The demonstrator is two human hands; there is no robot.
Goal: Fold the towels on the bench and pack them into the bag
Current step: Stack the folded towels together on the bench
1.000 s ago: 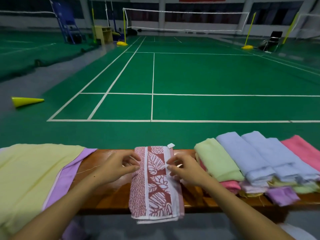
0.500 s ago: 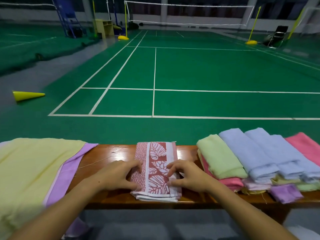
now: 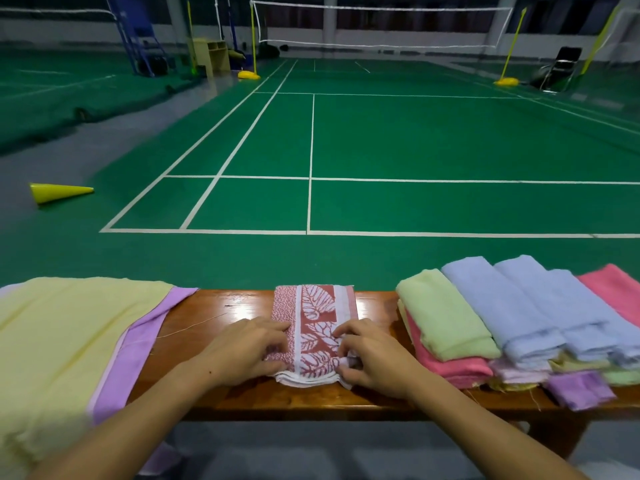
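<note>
While the folded red towel (image 3: 313,336) lies on the bench (image 3: 214,308), left hand (image 3: 244,351) and right hand (image 3: 372,358) pinch its 2 near corners.

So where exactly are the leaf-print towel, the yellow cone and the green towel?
leaf-print towel (image 3: 317,308): head view, on its red leaf band.
yellow cone (image 3: 57,192): head view, middle of its side.
green towel (image 3: 443,317): head view, its top face.

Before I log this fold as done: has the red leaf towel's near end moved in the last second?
Yes. The red leaf towel hung over the bench front edge; now its near end lies folded up on the benchtop.
</note>
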